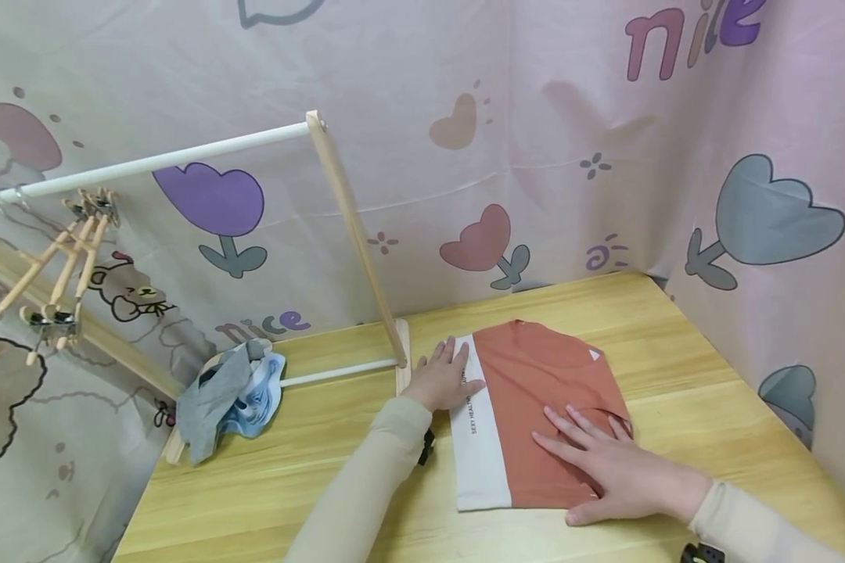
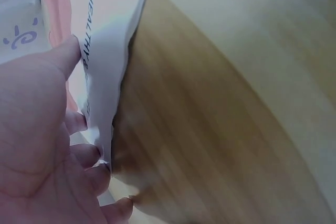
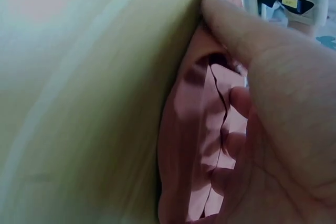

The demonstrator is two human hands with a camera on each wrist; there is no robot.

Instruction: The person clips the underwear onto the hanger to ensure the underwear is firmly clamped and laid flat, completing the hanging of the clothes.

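Note:
A folded orange-red T-shirt [image 1: 535, 375] with a white band [image 1: 480, 461] along its left side lies flat on the wooden table. Small dark lettering runs along the band. My left hand [image 1: 440, 381] rests with spread fingers on the upper part of the white band, at the shirt's left edge. Over the lower right of the shirt lies my right hand [image 1: 616, 469], fingers extended and its thumb near the bottom edge. In the right wrist view the shirt's folded layers [image 3: 199, 129] show beneath the fingers.
A clothes rack with a white rail [image 1: 183, 155] and wooden posts [image 1: 355, 227] stands at the left. Wooden clip hangers [image 1: 70, 266] hang from it. Grey and light blue clothes [image 1: 232, 399] lie heaped near its base. A patterned curtain [image 1: 394, 94] surrounds the table [image 1: 683, 375].

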